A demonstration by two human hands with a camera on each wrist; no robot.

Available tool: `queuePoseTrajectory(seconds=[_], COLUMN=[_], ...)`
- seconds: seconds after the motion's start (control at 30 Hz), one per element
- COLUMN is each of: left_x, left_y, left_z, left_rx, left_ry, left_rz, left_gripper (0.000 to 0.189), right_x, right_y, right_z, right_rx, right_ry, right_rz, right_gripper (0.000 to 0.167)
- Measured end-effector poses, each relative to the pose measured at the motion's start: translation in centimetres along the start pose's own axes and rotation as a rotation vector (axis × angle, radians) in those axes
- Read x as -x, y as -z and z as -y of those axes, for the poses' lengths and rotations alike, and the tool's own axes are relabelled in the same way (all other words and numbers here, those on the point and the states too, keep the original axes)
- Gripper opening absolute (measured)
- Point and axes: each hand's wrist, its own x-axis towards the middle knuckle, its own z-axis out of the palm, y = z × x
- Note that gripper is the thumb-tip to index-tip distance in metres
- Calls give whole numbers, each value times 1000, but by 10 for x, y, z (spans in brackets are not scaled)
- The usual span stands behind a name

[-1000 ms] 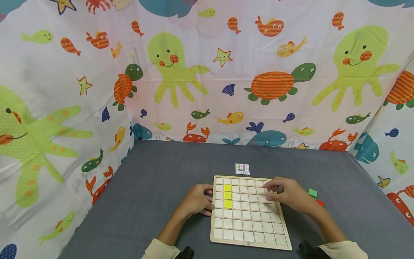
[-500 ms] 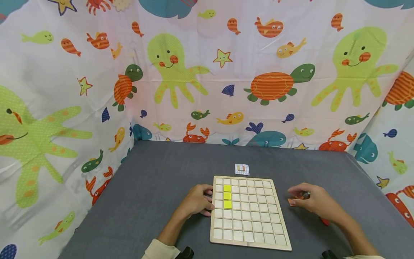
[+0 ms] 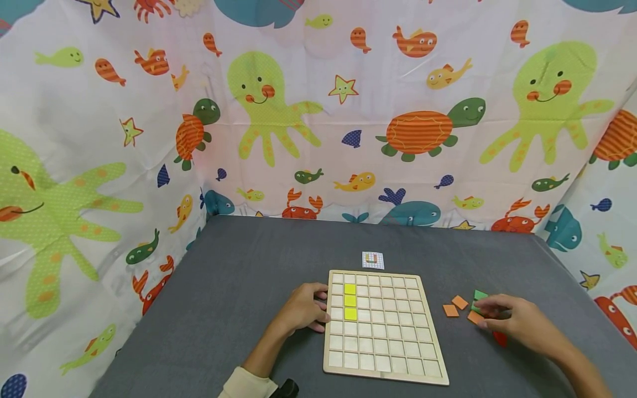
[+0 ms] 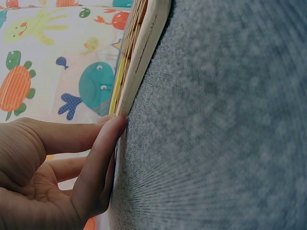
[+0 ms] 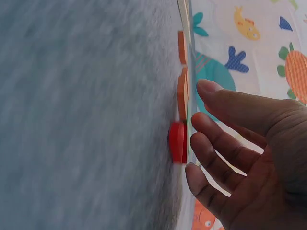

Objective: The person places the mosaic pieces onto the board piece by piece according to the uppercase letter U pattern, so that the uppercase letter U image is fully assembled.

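Observation:
My left hand [image 3: 304, 309] rests at the left edge of a light wooden grid board [image 3: 388, 348], fingertips against its rim. In the left wrist view, the fingers [image 4: 96, 158] meet the side of the frame. Three yellow tiles [image 3: 350, 300] fill a column near the board's upper left. My right hand [image 3: 517, 320] hovers over loose tiles right of the board, thumb and fingers apart. Under its fingertips lies an orange tile [image 3: 475, 318], beside green tiles [image 3: 480, 294] and a partly hidden red piece [image 3: 500, 338]. Two more orange tiles, one nearer the board [image 3: 450, 310], lie to the left.
A small card [image 3: 372, 260] with a coloured grid pattern lies behind the board. Grey cloth [image 3: 269, 249] covers the table. A sea-animal curtain [image 3: 308, 127] hangs at the back and both sides.
My right hand has moved from over the board's upper right to the loose tiles. Half a second ago it was at an orange tile, now uncovered. The left hand has stayed put.

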Motion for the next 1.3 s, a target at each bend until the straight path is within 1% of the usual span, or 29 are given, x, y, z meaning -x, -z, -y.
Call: queuePoseTrajectory(seconds=[0.2, 0.33, 0.57, 0.67, 0.9, 1.0, 1.13, 1.23, 1.3], left_x=[0, 0, 0, 1, 0, 0, 0, 0, 0], left_y=[0, 0, 0, 0, 0, 0, -1, -1, -1], left_z=[-1, -1, 0, 0, 0, 0, 0, 0, 0], left_rx=[1, 0, 0, -2, -8, -6, -4, -7, -7], left_ry=[2, 3, 1, 2, 7, 8, 3, 2, 2], left_rz=[-3, -4, -4, -5, -6, -5, -5, -5, -5], left_gripper=[69, 69, 69, 69, 68, 69, 69, 69, 69], right_x=[10, 15, 19, 20, 21, 21, 21, 22, 23], right_y=[6, 9, 10, 10, 8, 7, 6, 8, 8], right_z=[-16, -23, -27, -28, -29, -28, -28, -29, -31], right_rx=[-18, -20, -59, -66, -68, -55, -34, -30, -37], right_ry=[-33, -40, -113, -110, -118, -139, -138, -109, -109], right_rz=[27, 37, 102, 116, 144, 142, 141, 157, 166], right_gripper=[43, 41, 44, 44, 36, 36, 38, 36, 36])
